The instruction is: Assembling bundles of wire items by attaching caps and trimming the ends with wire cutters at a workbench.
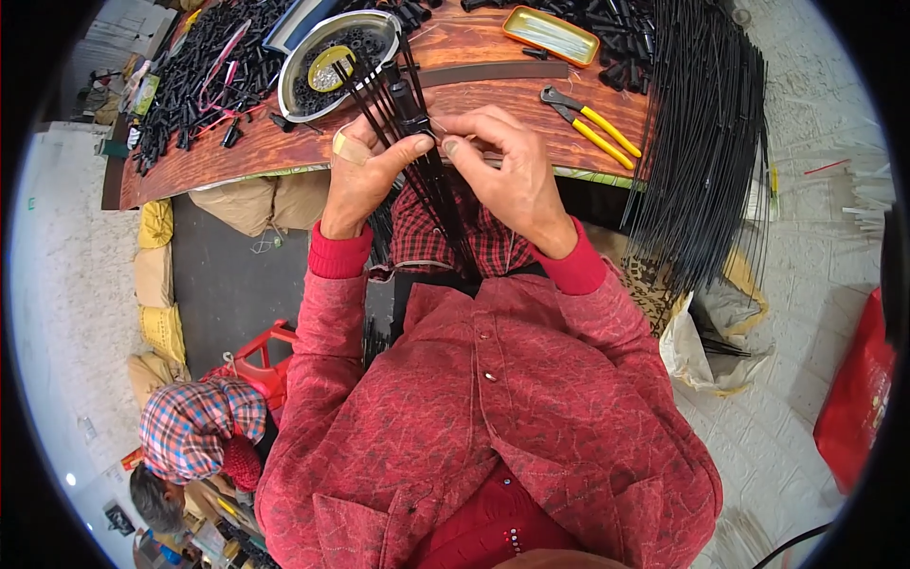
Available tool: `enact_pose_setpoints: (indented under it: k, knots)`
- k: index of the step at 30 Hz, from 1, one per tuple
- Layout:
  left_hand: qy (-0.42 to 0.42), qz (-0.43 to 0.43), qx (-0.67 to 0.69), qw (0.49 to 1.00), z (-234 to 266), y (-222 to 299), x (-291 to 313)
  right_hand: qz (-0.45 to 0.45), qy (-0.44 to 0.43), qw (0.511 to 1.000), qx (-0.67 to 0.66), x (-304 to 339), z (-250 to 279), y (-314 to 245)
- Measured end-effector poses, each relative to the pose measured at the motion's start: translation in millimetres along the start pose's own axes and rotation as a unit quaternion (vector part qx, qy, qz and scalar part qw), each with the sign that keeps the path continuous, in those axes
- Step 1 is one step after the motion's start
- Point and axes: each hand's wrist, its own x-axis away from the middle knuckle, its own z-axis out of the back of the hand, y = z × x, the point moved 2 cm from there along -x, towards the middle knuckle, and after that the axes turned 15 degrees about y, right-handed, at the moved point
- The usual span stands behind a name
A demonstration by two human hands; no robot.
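My left hand (353, 185), with a tan bandage on it, is closed around an umbrella frame (444, 204) of thin black ribs. The frame stands tilted over the table's near edge, its lower end toward my lap. A black plastic hub (406, 102) sits among the ribs above my left thumb. Close against the hub, my right hand (517, 171) pinches a fine wire (438, 126) between thumb and forefinger. Part of the wire is hidden by my fingers. Yellow-handled end cutters (592, 128) lie on the table to the right of my right hand.
A metal bowl (285, 90) holds small black parts and a small yellow tin (329, 69). Another tin (552, 36) contains thin wires. Black plastic pieces (204, 90) heap at left; long black ribs (706, 142) hang over the right edge. Someone in plaid (204, 427) is at lower left.
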Motion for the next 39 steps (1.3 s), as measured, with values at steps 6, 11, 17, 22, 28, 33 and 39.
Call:
enact_pose_setpoints:
  k: [6, 11, 17, 22, 28, 33, 39]
  knots:
    - [-0.004, 0.001, 0.002, 1.000, 8, -6, -1, 0.108, 0.038, 0.991, 0.075, 9, -8, -16]
    - [-0.029, -0.013, -0.006, 0.999, 14, -6, 2, 0.151, 0.020, 0.985, 0.082, 5, -3, -11]
    - [-0.035, 0.020, 0.057, 0.998, 13, -7, 3, 0.085, 0.009, 0.996, 0.037, 10, -5, -2]
    - [-0.051, 0.039, 0.063, 0.996, 14, -5, 3, 0.053, 0.033, 0.998, 0.019, 14, -10, -1]
    - [-0.063, 0.024, 0.046, 0.997, 14, -5, 2, 0.107, 0.064, 0.992, 0.004, 17, -16, 0]
    - [-0.054, 0.027, 0.030, 0.998, 19, -9, 3, 0.148, 0.094, 0.984, -0.020, 16, -17, 4]
    - [-0.031, 0.013, 0.003, 0.999, 19, -10, 5, 0.071, -0.027, 0.997, -0.010, 7, -2, -6]
